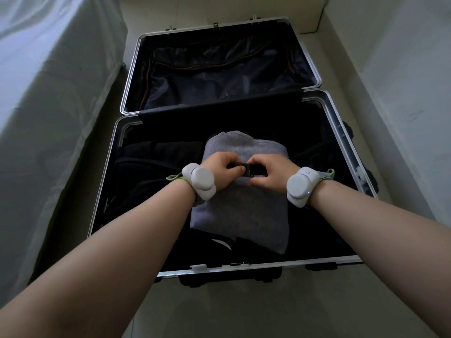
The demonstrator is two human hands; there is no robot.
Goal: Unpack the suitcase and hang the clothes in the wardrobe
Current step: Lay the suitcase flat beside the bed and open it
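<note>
Suitcase (268, 264) lies flat and fully open on the floor (244, 308), filling the middle of the frame; silver metal rim, black lining. The near half is packed. A grey folded garment (234, 215) sits on top at centre, soft knit, folded into a rough rectangle running from mid-frame down toward the front rim. Dark clothes (151, 162) lie under and beside it, mostly to the left; they are too dark to tell apart. One pale stripe shows on a black item near the front edge. Your two arms reach in from the lower corners, forearms bare, and meet over the grey garment. Your left hand (220, 167) and right hand (271, 173) are both curled, fingertips pinching a small black buckle (246, 170) from either side, just above the garment's upper half. Thumbs are tucked underneath, knuckles up. You cannot tell whether the buckle is latched. Each wrist carries a pale grey wrist device (200, 180) on a green-edged band; the right one shows a small blue light. The far half (219, 81), in the upper centre of the frame, is covered by a black zipped divider panel, lying slack, with nothing on top of it. A bed (48, 93) draped in a pale sheet runs down the left of the frame, just beside the suitcase. A plain wall (402, 81) fills the right.
</note>
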